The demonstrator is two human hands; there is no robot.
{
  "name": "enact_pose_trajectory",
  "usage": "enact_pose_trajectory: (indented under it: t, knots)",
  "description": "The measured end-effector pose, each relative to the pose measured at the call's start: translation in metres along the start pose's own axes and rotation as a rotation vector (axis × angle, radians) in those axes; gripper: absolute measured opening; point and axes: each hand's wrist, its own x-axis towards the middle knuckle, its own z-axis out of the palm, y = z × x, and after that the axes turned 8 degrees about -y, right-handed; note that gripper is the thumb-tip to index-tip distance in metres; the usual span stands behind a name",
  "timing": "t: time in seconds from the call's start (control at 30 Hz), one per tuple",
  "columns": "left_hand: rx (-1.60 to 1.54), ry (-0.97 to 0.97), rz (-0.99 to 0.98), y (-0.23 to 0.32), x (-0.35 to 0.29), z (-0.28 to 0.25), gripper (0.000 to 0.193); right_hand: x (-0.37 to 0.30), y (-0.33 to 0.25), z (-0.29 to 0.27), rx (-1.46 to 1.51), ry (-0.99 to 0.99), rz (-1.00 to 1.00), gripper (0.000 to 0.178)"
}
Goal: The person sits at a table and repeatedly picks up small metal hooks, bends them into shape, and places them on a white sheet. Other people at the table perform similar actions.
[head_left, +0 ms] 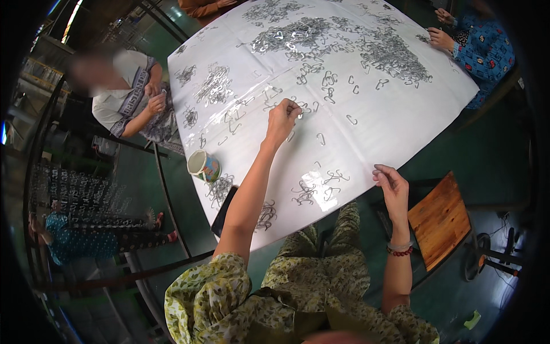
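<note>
Over the middle of the white-covered table [366, 137], my left hand [282, 120] reaches out with thumb and fingertips pinched together, close to loose bent-wire metal hooks [314, 106]. What lies between those fingertips is too small to make out. My right hand [393, 186] is at the table's near right edge, its fingers loosely curved and a little apart from the thumb, with nothing visible in them. Between my arms, near the front edge, lies a small group of hooks [305, 194]. Single hooks [351, 120] lie scattered farther on.
Large heaps of hooks [395, 57] cover the far side. A printed tub [204, 166] and a dark phone [224, 212] sit left of my left forearm. Co-workers sit at the left [134, 94] and far right [481, 51]. A wooden stool [442, 221] stands at my right.
</note>
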Motion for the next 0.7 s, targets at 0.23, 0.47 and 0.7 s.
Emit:
enact_pose_trajectory:
  t: [0.23, 0.47, 0.7]
  knots:
    - [-0.412, -0.321, -0.059, 0.009, -0.030, -0.009, 0.030, 0.005, -0.016, 0.052, 0.354, -0.131, 0.029, 0.033]
    - [-0.617, -0.510, -0.059, 0.046, -0.077, 0.019, 0.024, 0.060, -0.012, 0.077, 0.768, -0.329, 0.219, 0.028]
    - [0.047, -0.218, 0.328, 0.050, -0.096, 0.005, 0.012, 0.058, -0.013, 0.076, 0.698, -0.256, 0.264, 0.023]
